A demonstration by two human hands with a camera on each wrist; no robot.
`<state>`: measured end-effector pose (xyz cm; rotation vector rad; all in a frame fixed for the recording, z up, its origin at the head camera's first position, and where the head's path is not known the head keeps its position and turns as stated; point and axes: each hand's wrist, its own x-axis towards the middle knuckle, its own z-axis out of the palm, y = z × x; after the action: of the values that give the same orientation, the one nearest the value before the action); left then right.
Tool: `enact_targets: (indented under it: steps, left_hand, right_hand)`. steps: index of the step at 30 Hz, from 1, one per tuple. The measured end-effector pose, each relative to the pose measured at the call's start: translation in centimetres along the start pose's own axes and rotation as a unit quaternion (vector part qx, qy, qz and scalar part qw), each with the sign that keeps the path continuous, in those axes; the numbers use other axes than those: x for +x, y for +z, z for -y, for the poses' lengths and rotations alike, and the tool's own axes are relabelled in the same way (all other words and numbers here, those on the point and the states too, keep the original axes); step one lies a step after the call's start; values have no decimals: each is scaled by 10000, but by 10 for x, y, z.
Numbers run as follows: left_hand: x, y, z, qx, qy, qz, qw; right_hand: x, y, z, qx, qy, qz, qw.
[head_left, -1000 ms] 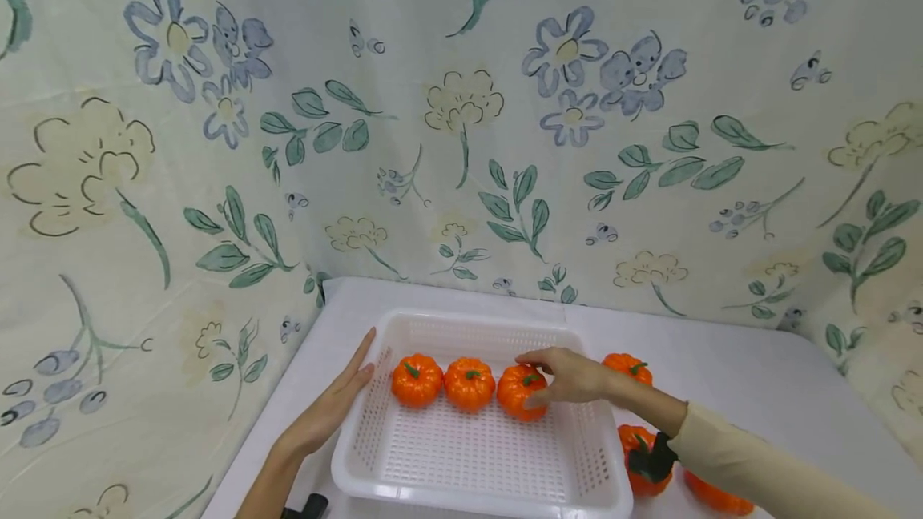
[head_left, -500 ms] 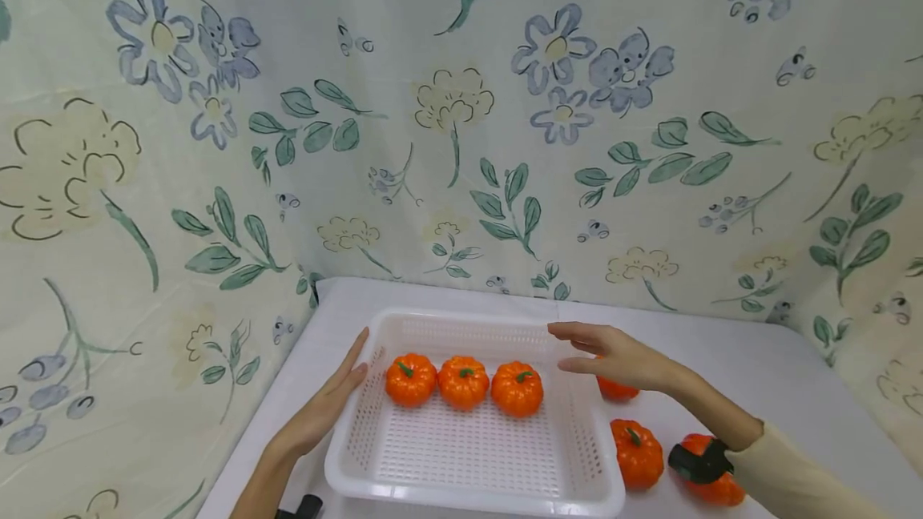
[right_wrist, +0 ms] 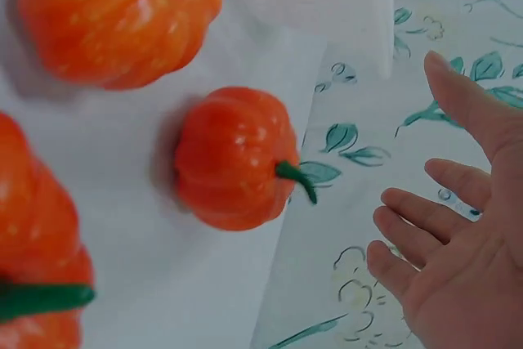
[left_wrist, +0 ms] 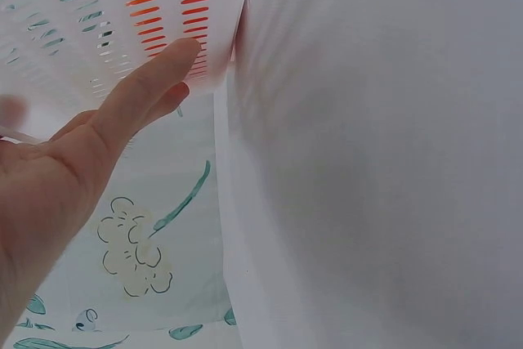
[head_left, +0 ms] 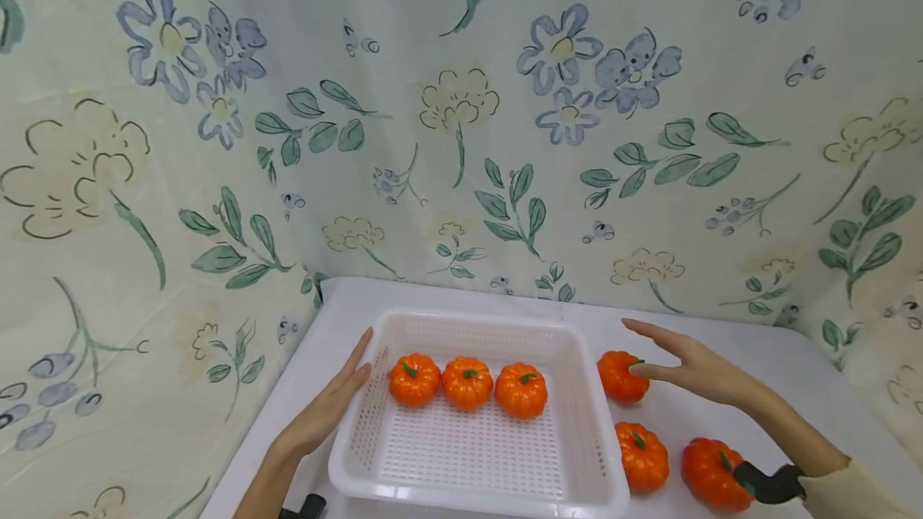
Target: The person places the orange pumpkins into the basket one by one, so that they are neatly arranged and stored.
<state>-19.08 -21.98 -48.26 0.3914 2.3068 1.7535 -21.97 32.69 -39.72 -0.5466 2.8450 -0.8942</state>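
– Right hand (head_left: 695, 365) has moved outward from the white basket (head_left: 476, 496) to just beside the farthest loose pumpkin (head_left: 616, 379). Fingers?
– Spread, holding nothing. Left hand (head_left: 328, 409): straight fingers against the basket's side.
– Risk?
– Judged: rolling, should the thumb strike off-centre.
– Count?
– Three basketed pumpkins (head_left: 467, 384), three loose pumpkins (head_left: 644, 461) on the white tabletop (head_left: 793, 367), one basket, two hands.

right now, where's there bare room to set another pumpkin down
Inside the basket, bare room lies between the row of three pumpkins and the near rim. Bare table also shows between the right hand and the far right corner. Crowded: right of the basket, where three loose pumpkins sit.
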Motion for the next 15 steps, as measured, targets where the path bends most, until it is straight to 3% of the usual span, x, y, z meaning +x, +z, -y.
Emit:
enact_targets:
  steps: [6, 15]
  left_hand:
    - [0, 1, 0, 36, 2, -33, 10000]
    - [0, 0, 2, 18, -17, -22, 10000]
  right_hand:
    - [-4, -5, -33, -56, 243, -69, 9997]
    - [-7, 5, -51, 58, 600, 437, 9972]
